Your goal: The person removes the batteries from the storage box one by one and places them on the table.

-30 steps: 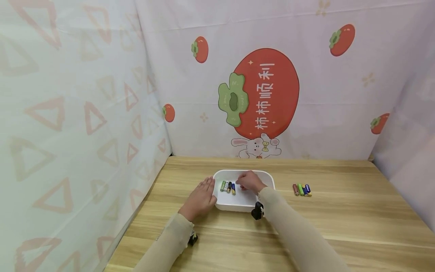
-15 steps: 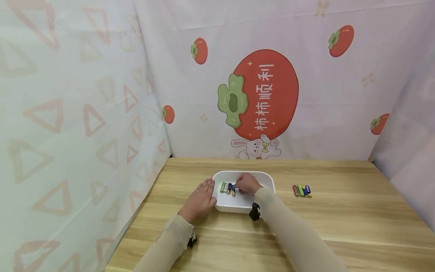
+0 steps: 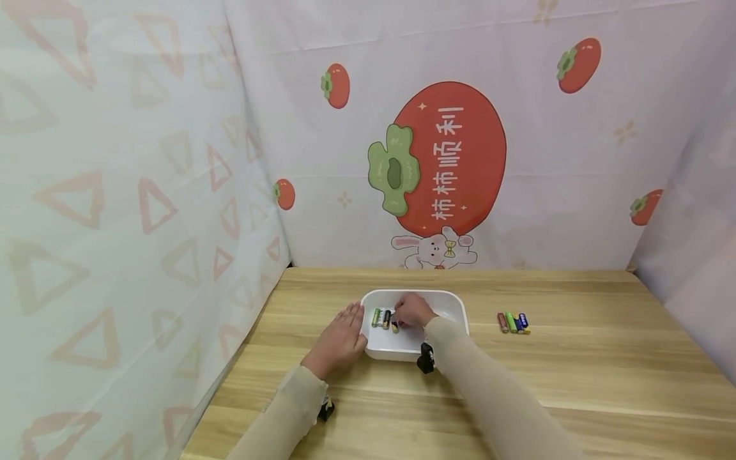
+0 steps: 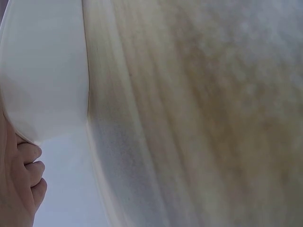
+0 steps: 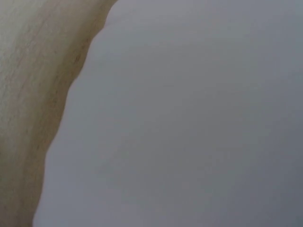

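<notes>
A white rectangular tray stands on the wooden table with several batteries side by side near its left end. My left hand rests against the tray's left wall, its fingers extended. Inside the tray, my right hand has curled fingers pinching the rightmost battery; they cover its upper part and leave the yellowish lower end showing. Some curled fingers appear beside white surfaces in the left wrist view; whose hand they belong to is unclear. Mostly blurred pale cloth fills the right wrist view, without fingers.
Right of the tray, another row of batteries in red, green and blue lies on the table. Printed cloth closes off the back, and more cloth hangs along the left and right sides.
My right hand has moved left inside the tray, from beside the blue-and-yellow battery onto it. My left hand and the batteries on the table have stayed put.
</notes>
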`<state>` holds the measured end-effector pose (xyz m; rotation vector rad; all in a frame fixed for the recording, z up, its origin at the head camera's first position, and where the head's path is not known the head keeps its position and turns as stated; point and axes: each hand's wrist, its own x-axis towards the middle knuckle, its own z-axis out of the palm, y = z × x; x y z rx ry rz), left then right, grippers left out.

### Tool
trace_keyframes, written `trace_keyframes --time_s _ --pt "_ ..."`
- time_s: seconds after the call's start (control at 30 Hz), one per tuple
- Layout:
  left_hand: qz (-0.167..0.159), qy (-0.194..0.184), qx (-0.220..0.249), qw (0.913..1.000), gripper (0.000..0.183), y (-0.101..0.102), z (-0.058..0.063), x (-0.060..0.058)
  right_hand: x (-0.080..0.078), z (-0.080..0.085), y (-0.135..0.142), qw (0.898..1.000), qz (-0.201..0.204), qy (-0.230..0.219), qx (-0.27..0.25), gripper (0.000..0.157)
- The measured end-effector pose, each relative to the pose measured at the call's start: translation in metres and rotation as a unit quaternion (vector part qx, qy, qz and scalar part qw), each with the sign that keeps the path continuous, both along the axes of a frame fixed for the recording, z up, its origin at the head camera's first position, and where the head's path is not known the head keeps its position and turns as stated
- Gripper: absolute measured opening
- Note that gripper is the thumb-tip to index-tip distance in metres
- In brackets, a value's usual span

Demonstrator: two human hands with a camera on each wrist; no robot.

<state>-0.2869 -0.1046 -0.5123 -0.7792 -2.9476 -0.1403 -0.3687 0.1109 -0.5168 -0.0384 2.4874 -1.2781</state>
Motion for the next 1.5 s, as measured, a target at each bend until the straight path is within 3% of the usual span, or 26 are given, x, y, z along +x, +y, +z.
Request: trace_keyframes --time_s 0.23,0.5,0.7,0.97,1.1,1.27,1.5 --pt "-0.001 0.004 -0.007 1.0 0.063 0.0 -0.001 0.001 -0.001 -0.005 -0.004 0.999 0.013 0.033 0.033 0.008" --pt "-0.005 0.006 -0.005 1.0 0.063 -0.002 0.0 0.003 0.003 -0.004 -0.009 0.991 0.018 0.078 0.108 0.016" --pt "-0.003 -0.003 -0.006 1.0 0.063 0.0 0.002 0.004 0.006 0.0 -0.008 0.99 0.016 0.067 0.122 0.016" --pt "0.0 -0.005 -0.005 1.0 0.063 0.0 0.0 0.005 0.005 0.001 0.0 0.999 0.019 0.034 0.035 0.006" --pt "0.001 -0.004 -0.003 1.0 0.063 0.0 0.0 0.004 0.005 0.003 0.003 1.0 0.009 0.008 -0.018 0.01" --pt "0.0 -0.003 0.001 1.0 0.063 0.0 0.0 0.003 0.005 0.003 0.003 0.999 0.001 -0.008 -0.041 0.017" --pt "-0.002 -0.005 0.01 0.9999 0.063 0.001 0.001 0.002 0.004 0.004 0.002 0.996 -0.007 -0.028 -0.08 0.013"
